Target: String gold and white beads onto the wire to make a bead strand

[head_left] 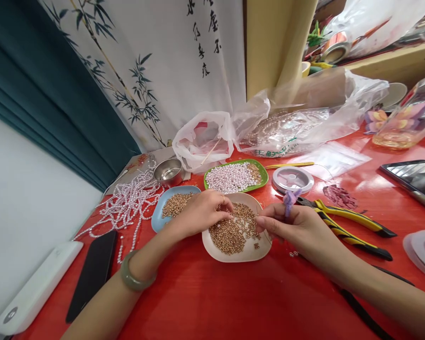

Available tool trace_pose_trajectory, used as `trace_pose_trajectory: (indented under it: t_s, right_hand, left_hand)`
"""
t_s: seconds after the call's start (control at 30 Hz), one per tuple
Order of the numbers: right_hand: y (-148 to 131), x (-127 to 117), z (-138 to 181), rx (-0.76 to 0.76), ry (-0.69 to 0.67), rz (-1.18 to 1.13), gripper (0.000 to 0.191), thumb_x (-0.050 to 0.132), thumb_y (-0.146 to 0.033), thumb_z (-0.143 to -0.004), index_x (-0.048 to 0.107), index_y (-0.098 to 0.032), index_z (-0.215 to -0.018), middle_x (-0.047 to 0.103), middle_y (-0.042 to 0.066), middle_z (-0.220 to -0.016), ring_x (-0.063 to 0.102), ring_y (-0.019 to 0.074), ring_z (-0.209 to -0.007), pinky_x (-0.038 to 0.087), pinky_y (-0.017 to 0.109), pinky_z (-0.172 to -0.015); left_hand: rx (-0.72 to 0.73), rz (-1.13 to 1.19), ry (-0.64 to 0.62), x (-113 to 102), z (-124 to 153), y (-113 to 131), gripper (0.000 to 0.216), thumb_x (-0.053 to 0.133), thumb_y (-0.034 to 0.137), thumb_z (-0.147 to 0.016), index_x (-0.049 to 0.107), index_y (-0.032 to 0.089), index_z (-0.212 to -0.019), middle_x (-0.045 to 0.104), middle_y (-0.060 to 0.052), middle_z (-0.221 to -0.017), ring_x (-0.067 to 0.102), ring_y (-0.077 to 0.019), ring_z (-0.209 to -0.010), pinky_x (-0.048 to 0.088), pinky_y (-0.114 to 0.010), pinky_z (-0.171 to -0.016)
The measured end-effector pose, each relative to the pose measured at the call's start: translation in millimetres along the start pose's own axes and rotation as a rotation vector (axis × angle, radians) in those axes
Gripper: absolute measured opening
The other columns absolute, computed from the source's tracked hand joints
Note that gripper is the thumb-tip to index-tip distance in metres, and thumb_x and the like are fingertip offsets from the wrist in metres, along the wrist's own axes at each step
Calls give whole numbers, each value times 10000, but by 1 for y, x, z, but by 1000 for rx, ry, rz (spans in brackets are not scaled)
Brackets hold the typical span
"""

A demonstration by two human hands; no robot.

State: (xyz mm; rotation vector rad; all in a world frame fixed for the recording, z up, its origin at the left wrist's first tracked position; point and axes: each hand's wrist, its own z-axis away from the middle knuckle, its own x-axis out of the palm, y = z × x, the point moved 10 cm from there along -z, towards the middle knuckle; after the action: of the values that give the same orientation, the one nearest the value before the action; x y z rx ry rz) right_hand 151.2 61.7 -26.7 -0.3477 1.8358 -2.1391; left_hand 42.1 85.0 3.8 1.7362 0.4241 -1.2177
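Observation:
A cream plate [212,252] holds small gold beads [230,238] with a few paler ones among them. My left hand [208,212] reaches over its left rim, thumb and fingers curled together above the beads; what is between them is hidden. At the right rim, my right hand [297,224] pinches what looks like a fine thread, its fingertips close to the beads. A purple band circles one right finger. Behind my left hand is a blue dish [157,215] of gold beads. A green tray [258,184] of pale pink and gold beads sits behind the plate.
Yellow-black pliers [354,222] and a spool [293,179] lie near my right hand. Bead strands [134,198], a metal bowl [168,171] and a black phone [94,274] are at left. Plastic bags [290,127] fill the back; another phone [416,182] lies at right.

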Motion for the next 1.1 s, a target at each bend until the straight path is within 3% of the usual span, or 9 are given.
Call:
trace_pose_trajectory:
  t_s: [0.23,0.33,0.47,0.6,1.1]
  right_hand:
    - [-1,1,0,-31,-10,18,148,615,-296,-683,614,-176,-597,550,-10,-526,453,87,-464,366,224,-457]
    - [1,3,2,9,-32,12,155,624,-285,-679,611,-166,-581,539,-18,-493,438,73,-435,345,202,-417]
    - [9,11,4,120,-85,-41,188,656,-307,-643,596,-150,-557,561,-7,-495,441,64,-396,315,180,-355]
    - [14,21,4,173,-160,-99,213,696,-317,-598,590,-142,-540,579,0,-500,454,63,-392,319,174,-350]
    - [16,26,6,204,-205,-236,265,700,-347,-595,559,-137,-514,563,-12,-468,415,43,-367,280,160,-328]
  left_hand:
    - [-26,74,32,3,-1,-2,81,587,240,-703,661,208,-708,624,-42,-740,508,-196,-774,364,-320,-676]
    - [-156,387,43,3,0,-9,102,573,221,-706,658,183,-748,637,-46,-761,536,-169,-739,398,-304,-673]
    - [-301,850,-23,20,2,-9,120,628,228,-658,651,150,-747,630,-40,-747,536,-109,-630,412,-219,-544]
    - [-355,1098,-53,33,4,-4,109,676,201,-611,658,149,-705,620,-21,-706,531,-84,-592,409,-183,-486]
    - [-399,1318,-86,47,7,1,98,677,201,-627,670,132,-697,638,-30,-659,556,-77,-540,418,-153,-426]
